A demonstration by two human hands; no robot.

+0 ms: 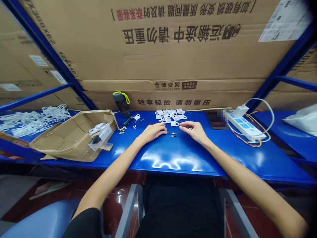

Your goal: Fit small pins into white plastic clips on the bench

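My left hand (154, 132) rests low over the blue tabletop (173, 152), fingers pressed together around a thin metal pin (168, 133) whose end sticks out to the right. Beside that pin lie two small metal pieces (173, 134). My right hand (193, 129) is at the right edge of a white plastic ring part (174, 123), its thumb and forefinger close together; whether anything small is between them is too small to tell. Just behind both hands lies a pile of similar white parts (170, 115).
An open cardboard box (61, 145) holds bags at the left. Behind it stand a dark bottle (122, 105), a green screwdriver (128, 121) and small brass pieces (122, 129). A power strip (245, 127) with cables and a dark blurred object (216, 119) lie right. White cords (37, 120) lie far left.
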